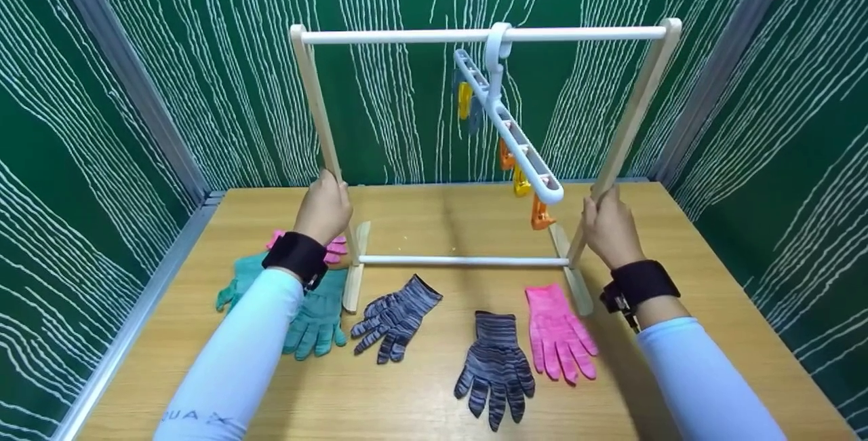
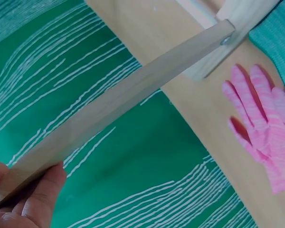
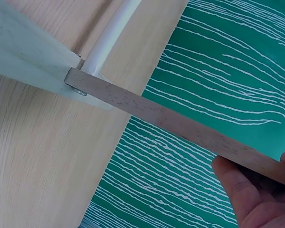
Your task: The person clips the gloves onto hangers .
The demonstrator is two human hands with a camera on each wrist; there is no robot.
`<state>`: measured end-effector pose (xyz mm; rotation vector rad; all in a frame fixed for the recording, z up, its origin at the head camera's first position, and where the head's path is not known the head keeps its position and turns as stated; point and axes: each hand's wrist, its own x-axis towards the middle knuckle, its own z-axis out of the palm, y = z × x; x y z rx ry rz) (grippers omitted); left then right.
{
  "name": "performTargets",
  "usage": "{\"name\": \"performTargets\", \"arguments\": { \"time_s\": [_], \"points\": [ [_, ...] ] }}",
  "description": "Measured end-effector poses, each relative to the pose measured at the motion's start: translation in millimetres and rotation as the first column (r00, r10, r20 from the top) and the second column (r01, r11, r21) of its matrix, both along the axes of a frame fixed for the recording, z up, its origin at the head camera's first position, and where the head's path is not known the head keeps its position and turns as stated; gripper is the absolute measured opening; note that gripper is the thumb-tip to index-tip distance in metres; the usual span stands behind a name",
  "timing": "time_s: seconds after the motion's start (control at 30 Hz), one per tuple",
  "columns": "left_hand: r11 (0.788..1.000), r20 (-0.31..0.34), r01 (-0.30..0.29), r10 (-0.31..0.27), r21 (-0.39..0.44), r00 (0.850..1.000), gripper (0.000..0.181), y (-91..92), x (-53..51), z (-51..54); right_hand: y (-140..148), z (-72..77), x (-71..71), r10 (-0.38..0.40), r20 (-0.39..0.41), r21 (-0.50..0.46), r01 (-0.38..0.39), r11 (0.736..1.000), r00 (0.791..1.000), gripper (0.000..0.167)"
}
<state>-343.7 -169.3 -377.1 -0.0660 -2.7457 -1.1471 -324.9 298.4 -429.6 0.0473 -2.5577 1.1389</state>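
Note:
A wooden rack [image 1: 461,36] with white crossbars stands on the table. My left hand [image 1: 324,209] grips its left post [image 2: 123,97], and my right hand [image 1: 612,224] grips the right post [image 3: 180,122] at about the same height. From the top bar hangs a light blue clip hanger [image 1: 497,112], its hook over the bar. Orange clips [image 1: 540,214] and yellow clips [image 1: 464,100] dangle under it. In both wrist views, thumb and fingers lie on opposite sides of the post.
Grey-black striped gloves [image 1: 400,319] and a pink glove [image 1: 557,334] lie in front of the rack. Teal gloves [image 1: 317,315] and another pink glove [image 2: 270,123] lie at the left, partly behind my left arm. Green panels [image 1: 237,74] with white lines enclose the wooden table [image 1: 407,400].

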Motion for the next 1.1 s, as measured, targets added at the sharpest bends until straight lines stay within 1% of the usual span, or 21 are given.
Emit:
{"name": "performTargets", "arguments": {
  "time_s": [0.13, 0.2, 0.27, 0.43, 0.5, 0.7, 0.93, 1.1],
  "points": [
    [1.000, -0.019, -0.008, 0.008, -0.012, 1.000, 0.039, -0.7, 2.0, 0.3, -1.2, 2.4, 2.0, 0.007, 0.015, -0.014, -0.007, 1.000, 1.000, 0.051],
    [1.000, -0.019, -0.008, 0.008, -0.010, 1.000, 0.038, -1.4, 3.4, 0.9, -1.6, 3.0, 2.5, 0.011, 0.016, -0.016, -0.011, 1.000, 1.000, 0.051],
    [1.000, -0.018, -0.006, 0.006, -0.005, 1.000, 0.038, -2.1, 4.5, 1.1, -2.0, 3.3, 2.9, 0.013, 0.009, -0.009, -0.013, 1.000, 1.000, 0.051],
    [1.000, -0.065, -0.011, 0.010, -0.017, 0.998, 0.036, -3.5, 6.0, 1.0, -3.6, 3.3, 3.3, -0.008, -0.034, 0.039, 0.009, 0.999, 0.999, 0.047],
    [1.000, -0.076, -0.015, 0.014, -0.019, 0.997, 0.035, -3.7, 6.1, 1.0, -4.0, 3.4, 3.3, -0.016, -0.037, 0.047, 0.018, 0.999, 0.999, 0.047],
    [1.000, -0.040, -0.013, 0.014, 0.004, 0.999, 0.036, -3.1, 6.3, 0.1, -3.8, 3.5, 3.5, -0.003, 0.003, 0.004, 0.003, 1.000, 1.000, 0.049],
    [1.000, -0.037, -0.015, 0.015, 0.012, 0.999, 0.037, -3.2, 6.7, -0.8, -2.2, 2.6, 3.4, 0.000, 0.012, -0.011, 0.000, 1.000, 1.000, 0.050],
    [0.999, -0.024, -0.021, 0.022, 0.031, 0.999, 0.038, -3.1, 7.8, -1.2, -2.7, 3.7, 4.2, 0.002, 0.046, -0.034, -0.001, 0.999, 0.999, 0.054]
  ]
}}
